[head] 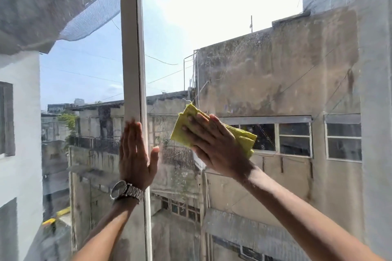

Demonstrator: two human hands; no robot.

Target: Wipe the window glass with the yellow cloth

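Head view: your yellow cloth (214, 132) lies flat on the window glass (265, 82), right of the white frame post (132, 59); your right hand (214, 144) presses it, fingers extended; your left hand (135, 154), fingers straight, apparently rests on the post; a wristwatch (125, 190) sits below it.

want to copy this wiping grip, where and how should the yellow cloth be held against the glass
Press it flat rather than pinch it. The yellow cloth lies folded into a flat pad against the window glass, so come at it square from the room side and spread the palm and fingers over its middle, as the right hand does. Its left and right ends show past the hand.
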